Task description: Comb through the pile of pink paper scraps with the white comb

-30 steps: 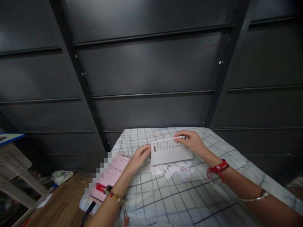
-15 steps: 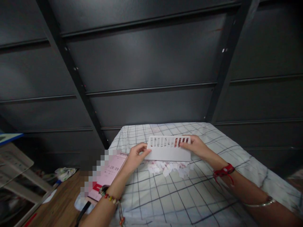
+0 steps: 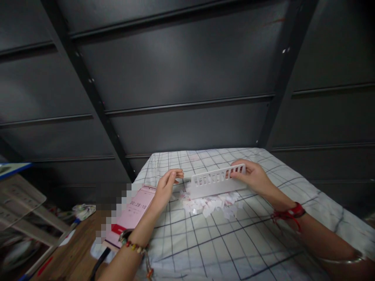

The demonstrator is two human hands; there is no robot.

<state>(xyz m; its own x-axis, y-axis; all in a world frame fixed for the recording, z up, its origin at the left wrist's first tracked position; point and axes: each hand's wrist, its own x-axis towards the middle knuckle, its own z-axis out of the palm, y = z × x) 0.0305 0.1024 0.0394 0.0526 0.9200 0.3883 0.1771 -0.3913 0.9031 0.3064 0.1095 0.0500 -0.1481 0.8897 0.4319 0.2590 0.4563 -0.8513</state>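
Head: right grip [image 3: 254, 177] around white panel [image 3: 215, 188]

Behind the checked cloth [image 3: 211, 244], you see a big, dark, shiny wall [image 3: 181, 70]. Left of the cloth are a brown floor [image 3: 83, 244] and a pale stand [image 3: 31, 196].

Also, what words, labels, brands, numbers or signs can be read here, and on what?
"00:28:10": on the phone screen.
Unreadable: smaller lines above and below those digits, too small and blurred.
No readable text on the white slotted piece or the paper scraps.
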